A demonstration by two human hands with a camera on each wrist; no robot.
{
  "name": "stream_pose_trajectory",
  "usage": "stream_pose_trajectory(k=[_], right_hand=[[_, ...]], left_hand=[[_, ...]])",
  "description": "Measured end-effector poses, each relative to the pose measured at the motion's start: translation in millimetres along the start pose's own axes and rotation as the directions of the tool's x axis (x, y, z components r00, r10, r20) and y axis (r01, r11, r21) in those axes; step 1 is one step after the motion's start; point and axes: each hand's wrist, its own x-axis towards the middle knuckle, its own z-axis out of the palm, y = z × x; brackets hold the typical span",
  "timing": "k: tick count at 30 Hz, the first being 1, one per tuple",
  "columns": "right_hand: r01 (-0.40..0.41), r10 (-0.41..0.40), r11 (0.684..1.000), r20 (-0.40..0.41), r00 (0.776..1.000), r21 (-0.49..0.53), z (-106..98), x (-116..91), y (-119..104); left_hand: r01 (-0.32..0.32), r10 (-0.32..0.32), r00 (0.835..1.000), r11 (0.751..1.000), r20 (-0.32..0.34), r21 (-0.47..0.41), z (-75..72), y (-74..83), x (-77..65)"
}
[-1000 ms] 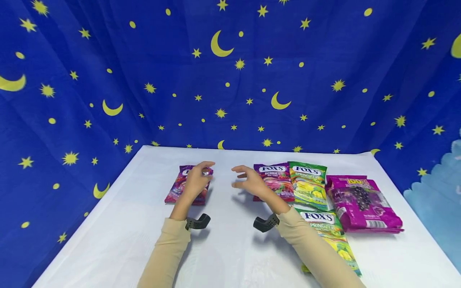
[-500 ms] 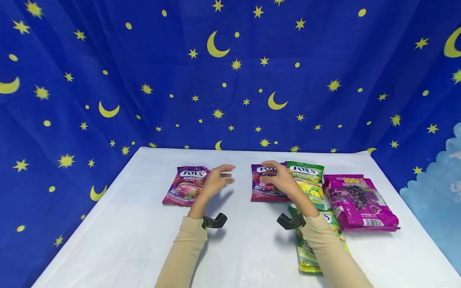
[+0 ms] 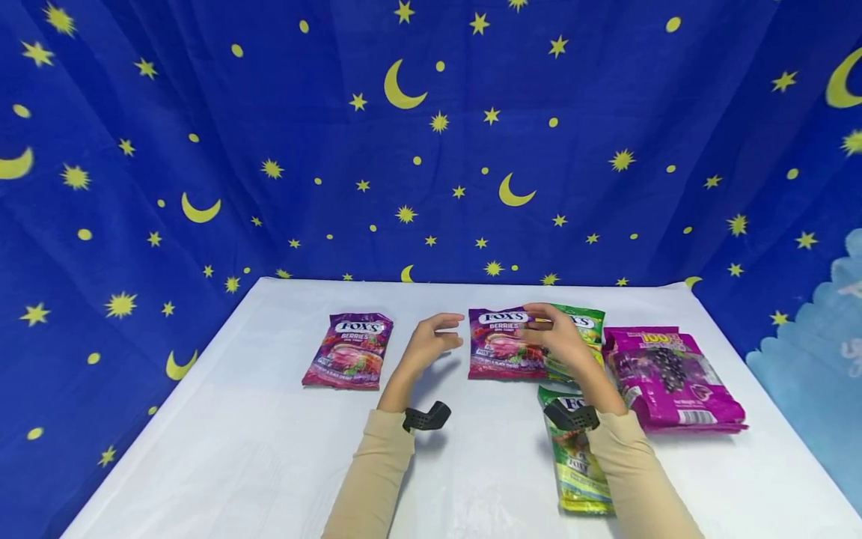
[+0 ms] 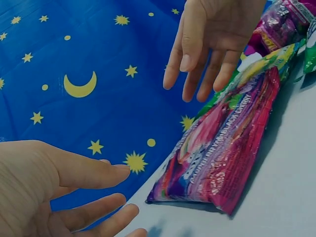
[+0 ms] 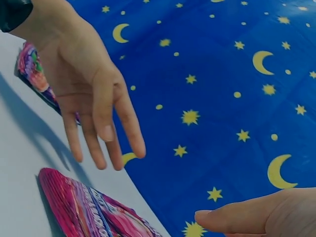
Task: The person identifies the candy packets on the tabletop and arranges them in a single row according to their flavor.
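Note:
My left hand [image 3: 427,348] hovers over the table between two purple Fox's Berries candy bags, its fingers apart and holding nothing. Left of it lies one berries bag [image 3: 350,352]; the other berries bag [image 3: 501,348] lies to its right. Above the right edge of that second bag and a green Fox's Spring Tea bag [image 3: 589,322] is my right hand [image 3: 562,340], which partly covers both. In the left wrist view, the right hand [image 4: 212,49] has loosely extended fingers and an empty palm. The left hand [image 5: 94,94] looks the same in the right wrist view.
A second green Spring Tea bag [image 3: 579,471] lies nearer me, partly under my right forearm. At the right is a large magenta bag [image 3: 673,378] with a grape picture. The white table [image 3: 202,419] meets a blue star-and-moon curtain [image 3: 431,150] behind.
Both hands have moved to the right above the table, the left away from the left berries bag and the right across the other berries bag. The bags lie where they were.

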Motion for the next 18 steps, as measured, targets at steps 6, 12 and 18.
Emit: stream_pose_trajectory(k=[6, 12, 18], right_hand=[[-0.006, 0.006, 0.999, -0.011, 1.0, -0.036, -10.1, -2.0, 3.8], [-0.046, 0.046, 0.997, -0.003, 0.999, -0.066, -13.6, -3.0, 8.0], [-0.087, 0.088, 0.992, 0.007, 0.996, -0.086, -16.3, -1.7, 16.1]], left_hand=[[0.014, -0.015, 0.999, 1.0, 0.032, 0.009, 5.5, -4.3, -0.4], [0.066, -0.058, 0.994, 0.995, 0.092, -0.081, 11.8, -13.9, -0.3], [0.069, -0.039, 0.985, 0.981, 0.167, -0.18, 18.1, -20.2, -3.4]])
